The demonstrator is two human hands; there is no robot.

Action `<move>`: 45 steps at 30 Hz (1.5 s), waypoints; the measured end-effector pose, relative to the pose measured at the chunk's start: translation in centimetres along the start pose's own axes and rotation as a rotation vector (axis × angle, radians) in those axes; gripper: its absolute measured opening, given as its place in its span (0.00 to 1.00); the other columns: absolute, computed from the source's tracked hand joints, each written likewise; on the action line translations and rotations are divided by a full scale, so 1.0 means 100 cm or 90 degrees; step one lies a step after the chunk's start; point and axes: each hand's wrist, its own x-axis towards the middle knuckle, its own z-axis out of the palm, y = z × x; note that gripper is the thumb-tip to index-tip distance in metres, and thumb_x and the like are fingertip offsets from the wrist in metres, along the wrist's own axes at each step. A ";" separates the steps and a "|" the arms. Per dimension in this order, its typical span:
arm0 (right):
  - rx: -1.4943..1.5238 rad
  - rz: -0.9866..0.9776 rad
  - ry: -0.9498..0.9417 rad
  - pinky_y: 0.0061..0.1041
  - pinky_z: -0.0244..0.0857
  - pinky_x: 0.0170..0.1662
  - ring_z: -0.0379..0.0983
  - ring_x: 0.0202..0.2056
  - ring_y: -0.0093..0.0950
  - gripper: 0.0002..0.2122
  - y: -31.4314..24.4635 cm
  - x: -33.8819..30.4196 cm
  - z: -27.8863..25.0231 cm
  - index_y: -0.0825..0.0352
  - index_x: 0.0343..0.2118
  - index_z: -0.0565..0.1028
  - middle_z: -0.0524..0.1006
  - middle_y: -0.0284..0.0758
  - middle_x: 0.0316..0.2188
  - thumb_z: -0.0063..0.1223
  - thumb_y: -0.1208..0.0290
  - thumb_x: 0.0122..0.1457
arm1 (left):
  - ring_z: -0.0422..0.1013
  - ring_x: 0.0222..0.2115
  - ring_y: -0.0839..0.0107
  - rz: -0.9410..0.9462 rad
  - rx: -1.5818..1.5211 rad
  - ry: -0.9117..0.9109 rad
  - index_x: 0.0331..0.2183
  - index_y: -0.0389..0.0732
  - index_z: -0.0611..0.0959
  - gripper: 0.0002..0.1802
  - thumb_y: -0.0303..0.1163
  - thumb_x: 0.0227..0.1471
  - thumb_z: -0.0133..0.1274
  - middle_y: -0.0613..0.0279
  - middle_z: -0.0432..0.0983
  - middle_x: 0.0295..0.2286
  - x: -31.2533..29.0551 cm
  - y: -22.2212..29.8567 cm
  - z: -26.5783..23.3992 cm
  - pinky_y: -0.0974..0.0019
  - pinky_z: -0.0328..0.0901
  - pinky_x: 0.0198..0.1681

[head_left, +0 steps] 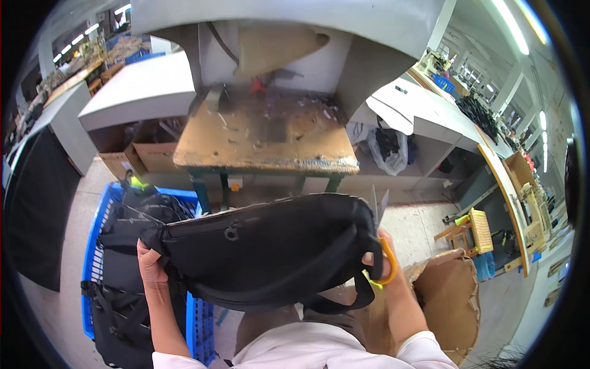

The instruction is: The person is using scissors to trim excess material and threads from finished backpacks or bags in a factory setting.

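Note:
A black waist bag [264,252] stretches across the middle in front of my body, a zip along its upper part. My left hand [151,263] is closed around the bag's left end. At the other end, my right hand [385,258] is closed on yellow-handled scissors [388,263], their blades apart and pointing away from me. The fingers of that hand also touch the bag's right end, where a black strap [344,302] hangs in a loop below. Some right-hand fingers are hidden behind the bag and the handles.
A worn wooden worktable [264,141] stands ahead under a grey hood. To my left, a blue crate [200,320] holds several black bags. An open cardboard box [452,301] is by my right side, near a small wooden stool [476,230]. White counters [144,83] flank the table.

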 end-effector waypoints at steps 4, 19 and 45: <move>0.276 0.024 0.033 0.17 0.63 0.40 0.69 0.37 0.15 0.27 -0.005 0.028 0.048 0.69 0.48 0.66 0.74 0.29 0.37 0.63 0.65 0.46 | 0.74 0.38 0.65 0.029 0.094 -0.032 0.44 0.35 0.75 0.28 0.25 0.37 0.64 0.57 0.76 0.39 0.038 0.044 -0.009 0.63 0.69 0.45; 0.300 0.168 0.118 0.18 0.61 0.38 0.65 0.34 0.19 0.16 0.058 0.142 0.153 0.69 0.38 0.71 0.71 0.29 0.31 0.63 0.75 0.46 | 0.72 0.26 0.77 0.118 0.565 -0.077 0.32 0.35 0.81 0.12 0.19 0.40 0.52 0.65 0.77 0.26 0.223 0.155 0.054 0.73 0.67 0.34; 0.578 0.211 0.221 0.18 0.66 0.38 0.68 0.35 0.21 0.14 0.069 0.199 0.173 0.65 0.39 0.68 0.70 0.28 0.34 0.61 0.76 0.51 | 0.74 0.24 0.75 0.203 0.573 -0.108 0.35 0.36 0.81 0.10 0.21 0.45 0.57 0.63 0.79 0.27 0.347 0.106 0.074 0.71 0.71 0.30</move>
